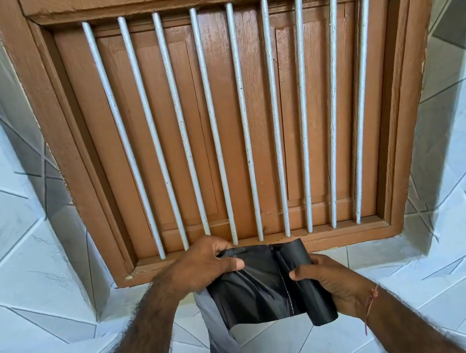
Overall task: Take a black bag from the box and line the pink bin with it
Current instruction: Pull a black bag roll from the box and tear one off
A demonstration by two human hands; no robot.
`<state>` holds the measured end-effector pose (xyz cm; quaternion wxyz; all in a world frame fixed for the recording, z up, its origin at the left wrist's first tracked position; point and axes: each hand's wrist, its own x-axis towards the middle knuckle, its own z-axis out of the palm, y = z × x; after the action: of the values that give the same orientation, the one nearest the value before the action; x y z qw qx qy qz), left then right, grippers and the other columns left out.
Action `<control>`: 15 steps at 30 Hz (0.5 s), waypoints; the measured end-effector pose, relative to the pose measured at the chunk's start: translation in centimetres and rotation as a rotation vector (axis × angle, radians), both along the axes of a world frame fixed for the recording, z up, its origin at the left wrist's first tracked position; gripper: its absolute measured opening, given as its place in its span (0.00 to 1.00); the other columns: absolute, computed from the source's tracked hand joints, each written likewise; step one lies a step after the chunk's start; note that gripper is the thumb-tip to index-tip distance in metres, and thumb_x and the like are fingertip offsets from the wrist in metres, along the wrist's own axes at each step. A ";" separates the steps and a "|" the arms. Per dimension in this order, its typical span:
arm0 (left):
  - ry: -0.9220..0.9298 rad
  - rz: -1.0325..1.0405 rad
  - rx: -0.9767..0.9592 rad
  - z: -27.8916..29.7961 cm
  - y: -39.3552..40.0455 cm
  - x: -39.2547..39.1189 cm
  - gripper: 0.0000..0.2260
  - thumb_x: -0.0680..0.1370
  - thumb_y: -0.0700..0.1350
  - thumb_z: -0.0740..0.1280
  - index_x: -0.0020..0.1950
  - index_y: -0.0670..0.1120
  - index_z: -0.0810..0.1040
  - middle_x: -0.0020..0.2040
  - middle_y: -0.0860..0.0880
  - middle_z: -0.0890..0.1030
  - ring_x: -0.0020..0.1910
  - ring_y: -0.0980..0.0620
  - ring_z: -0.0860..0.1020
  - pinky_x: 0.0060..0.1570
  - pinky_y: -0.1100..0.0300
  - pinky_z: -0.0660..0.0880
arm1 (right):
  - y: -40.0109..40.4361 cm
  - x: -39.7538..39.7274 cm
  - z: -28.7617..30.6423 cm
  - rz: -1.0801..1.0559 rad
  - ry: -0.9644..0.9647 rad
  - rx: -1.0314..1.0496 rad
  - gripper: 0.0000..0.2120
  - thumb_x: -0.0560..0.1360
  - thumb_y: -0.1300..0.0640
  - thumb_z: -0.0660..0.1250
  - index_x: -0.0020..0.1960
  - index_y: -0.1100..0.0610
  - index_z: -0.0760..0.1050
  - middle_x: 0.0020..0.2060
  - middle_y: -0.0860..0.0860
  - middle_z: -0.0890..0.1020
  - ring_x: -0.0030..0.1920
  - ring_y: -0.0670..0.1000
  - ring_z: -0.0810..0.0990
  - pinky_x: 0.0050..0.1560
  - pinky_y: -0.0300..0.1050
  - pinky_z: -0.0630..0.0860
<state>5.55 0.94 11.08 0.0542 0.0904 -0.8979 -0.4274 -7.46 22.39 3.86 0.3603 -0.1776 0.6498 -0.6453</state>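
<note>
You have the black bag [252, 289] stretched between your hands in front of the barred wooden window [234, 115], unrolled off the roll [309, 283] so the perforated seam lies exposed, likely ready for tearing. Your left hand [200, 267] is clamped on the loose sheet, thumb on top; your right hand [331, 286] is closed around the roll to anchor it. A grey tail hangs below. Neither the box nor the pink bin is in view, so their contents can't be told

bag [252, 289] left of roll [309, 280], window [244, 119] behind.
</note>
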 end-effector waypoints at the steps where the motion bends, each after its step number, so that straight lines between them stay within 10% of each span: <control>1: -0.012 0.006 -0.018 -0.1 -0.1 0.0 0.06 0.75 0.49 0.72 0.41 0.48 0.81 0.36 0.54 0.82 0.35 0.62 0.79 0.33 0.68 0.73 | 0.1 0.0 0.0 -0.001 -0.020 -0.003 0.26 0.59 0.57 0.74 0.57 0.59 0.78 0.49 0.62 0.83 0.49 0.61 0.81 0.49 0.55 0.80; 7: -0.110 0.010 -0.197 -1.9 -1.1 -0.2 0.11 0.74 0.50 0.73 0.36 0.46 0.78 0.33 0.53 0.75 0.33 0.58 0.73 0.34 0.63 0.69 | 0.2 0.3 0.7 0.005 -0.050 -0.098 0.18 0.62 0.58 0.70 0.51 0.60 0.79 0.42 0.59 0.85 0.42 0.57 0.82 0.45 0.50 0.79; 15: -0.104 -0.016 0.207 -3.3 0.9 -1.1 0.13 0.71 0.52 0.75 0.51 0.47 0.81 0.43 0.51 0.84 0.42 0.57 0.80 0.46 0.63 0.74 | 0.4 0.4 1.8 0.078 0.092 -0.125 0.21 0.66 0.59 0.72 0.59 0.58 0.78 0.54 0.63 0.82 0.54 0.62 0.81 0.62 0.60 0.75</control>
<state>4.48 1.89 7.75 -0.0053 0.1103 -0.8513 -0.5128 -7.05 22.78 5.65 0.3431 -0.2544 0.6166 -0.6614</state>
